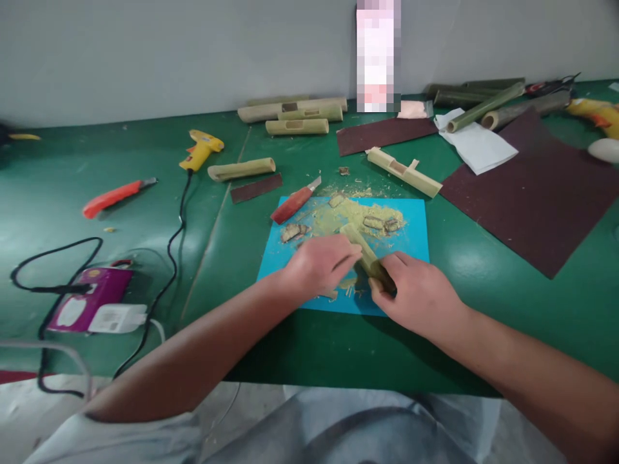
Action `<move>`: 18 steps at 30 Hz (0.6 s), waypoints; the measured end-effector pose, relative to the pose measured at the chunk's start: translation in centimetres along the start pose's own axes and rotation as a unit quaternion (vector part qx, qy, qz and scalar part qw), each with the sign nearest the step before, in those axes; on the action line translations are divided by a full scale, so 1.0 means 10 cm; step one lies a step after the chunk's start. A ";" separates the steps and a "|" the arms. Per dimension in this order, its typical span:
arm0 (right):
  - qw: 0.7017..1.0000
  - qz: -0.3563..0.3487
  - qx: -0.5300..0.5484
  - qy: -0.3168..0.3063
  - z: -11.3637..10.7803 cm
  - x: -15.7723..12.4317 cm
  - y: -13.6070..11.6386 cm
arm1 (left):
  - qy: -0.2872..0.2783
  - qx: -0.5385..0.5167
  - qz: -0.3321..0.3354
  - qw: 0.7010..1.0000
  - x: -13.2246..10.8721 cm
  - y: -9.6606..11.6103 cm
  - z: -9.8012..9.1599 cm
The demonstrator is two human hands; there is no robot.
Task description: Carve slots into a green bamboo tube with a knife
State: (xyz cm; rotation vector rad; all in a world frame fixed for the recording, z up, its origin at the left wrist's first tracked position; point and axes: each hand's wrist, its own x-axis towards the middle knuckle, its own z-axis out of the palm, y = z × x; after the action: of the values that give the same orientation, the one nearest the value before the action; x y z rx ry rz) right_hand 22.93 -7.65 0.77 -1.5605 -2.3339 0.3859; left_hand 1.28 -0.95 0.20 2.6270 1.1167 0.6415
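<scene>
Bamboo tube (368, 256) slants over the blue sheet (416, 224), centre of the frame. Right hand (420, 287) is closed around its lower end; left hand (322, 261) is curled against it, holding what, I cannot tell. Below, green bench (338, 354) extends to its front edge.

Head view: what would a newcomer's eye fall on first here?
Probably the bright blue sheet on the green table, strewn with pale dust. Over it, the right hand grips a bamboo piece, the left hand close against it. Farther left, a yellow glue gun stands out.
</scene>
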 end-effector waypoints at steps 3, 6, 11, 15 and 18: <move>1.000 -0.001 0.000 0.001 0.01 0.00 0.00 | 0.017 0.000 -0.019 1.000 0.00 -0.01 0.01; 1.000 -0.001 -0.002 0.002 0.02 -0.01 0.00 | 0.028 -0.009 -0.025 0.999 0.00 -0.02 0.02; 1.000 -0.007 -0.001 0.005 0.01 0.00 -0.01 | 0.024 -0.009 -0.030 0.999 -0.01 0.01 0.02; 1.000 -0.004 -0.006 -0.003 0.01 0.01 -0.01 | -0.024 0.006 0.025 0.999 -0.04 0.12 0.03; 1.000 0.000 -0.006 -0.008 0.01 0.00 -0.01 | -0.045 0.006 0.031 0.999 -0.05 0.18 0.03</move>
State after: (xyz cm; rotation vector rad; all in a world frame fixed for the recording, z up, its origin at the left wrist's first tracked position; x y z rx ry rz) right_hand 22.81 -7.69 0.74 -1.5700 -2.3515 0.3852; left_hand 2.22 -2.56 0.43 2.6811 1.0196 0.5255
